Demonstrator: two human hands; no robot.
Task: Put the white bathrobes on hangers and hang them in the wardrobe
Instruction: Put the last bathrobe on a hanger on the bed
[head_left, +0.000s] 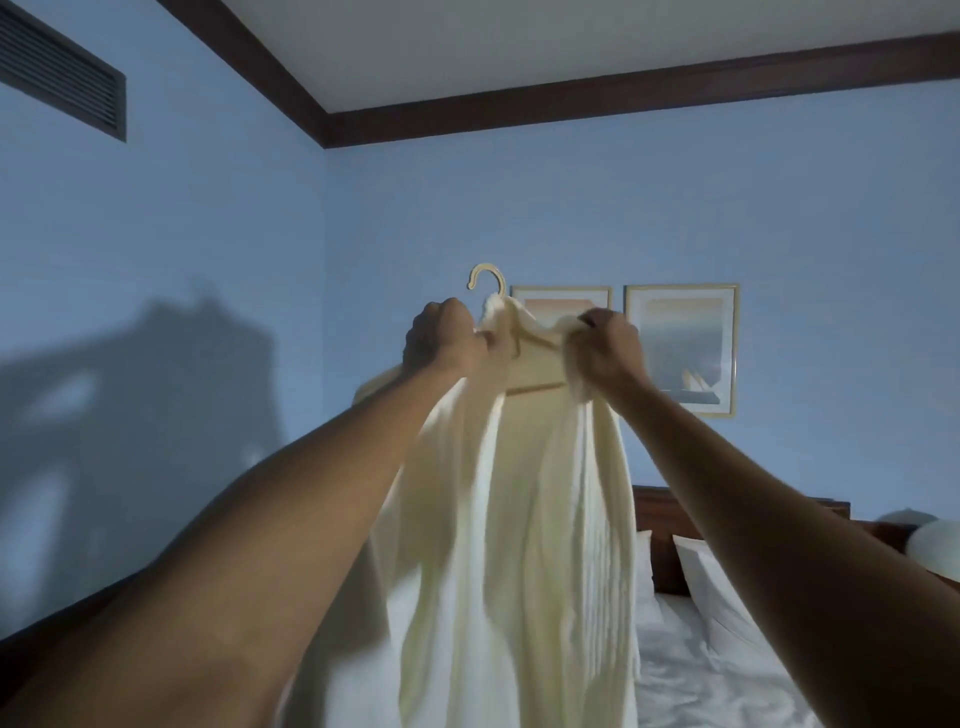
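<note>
Head view: both arms raised over bed (727, 670), bathrobe (519, 519) draped on hanger (530, 371). Left hand (447, 340) grip clenched on left shoulder cloth, right hand (605, 345) clenched on collar. Step looks like seating robe on hanger; next, likely carry to wardrobe, not in view.

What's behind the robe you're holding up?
Behind the robe: blue wall, a headboard, pillows and bed showing at its right edge. Whatever lies directly behind the cloth is hidden.
</note>
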